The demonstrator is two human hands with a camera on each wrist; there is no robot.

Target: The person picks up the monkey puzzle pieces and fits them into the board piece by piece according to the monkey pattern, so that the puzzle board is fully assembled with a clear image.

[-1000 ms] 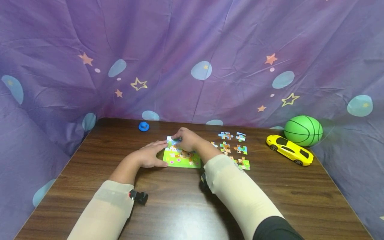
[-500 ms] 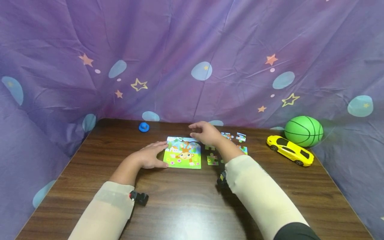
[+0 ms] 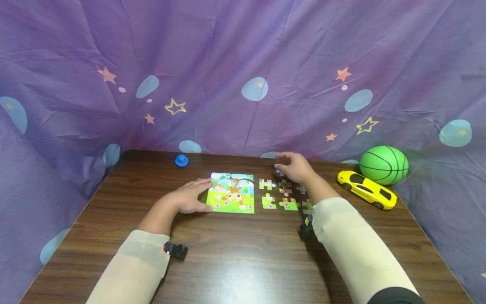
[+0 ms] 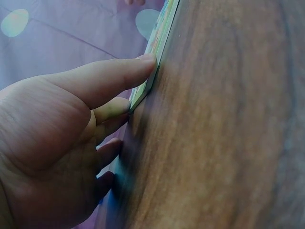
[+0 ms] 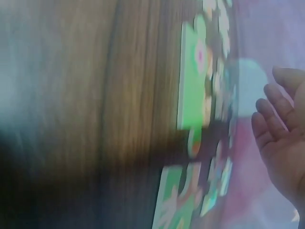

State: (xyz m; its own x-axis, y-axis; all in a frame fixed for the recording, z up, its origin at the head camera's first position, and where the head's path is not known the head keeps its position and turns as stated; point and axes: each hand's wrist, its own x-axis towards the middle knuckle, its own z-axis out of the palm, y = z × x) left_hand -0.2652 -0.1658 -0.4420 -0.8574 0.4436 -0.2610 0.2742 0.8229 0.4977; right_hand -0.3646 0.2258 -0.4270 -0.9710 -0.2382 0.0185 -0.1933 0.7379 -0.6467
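A square picture board [image 3: 232, 198] with a cartoon monkey lies flat on the table. My left hand [image 3: 190, 197] rests at its left side, thumb by the near corner and fingertips by the far one. The left wrist view shows the thumb tip touching the edge of the board [image 4: 159, 43], fingers fairly straight. To the board's right, several loose jigsaw pieces [image 3: 269, 202] lie in loose rows. Above the far pieces hovers my right hand [image 3: 298, 169], fingers loosely bent and holding nothing; it covers part of the back row. In the right wrist view, that hand [image 5: 286, 124] is apart from the pieces [image 5: 193, 76].
A yellow toy car [image 3: 366, 190] stands at the right, in front of a green ball [image 3: 384, 165]. Near the table's back left sits a small blue object [image 3: 181, 160]. A purple patterned cloth [image 3: 212, 76] hangs behind the wooden table [image 3: 212, 253].
My right hand has left the far part of the picture board and moved right, over the loose jigsaw pieces. The left hand stays at the board's left side.
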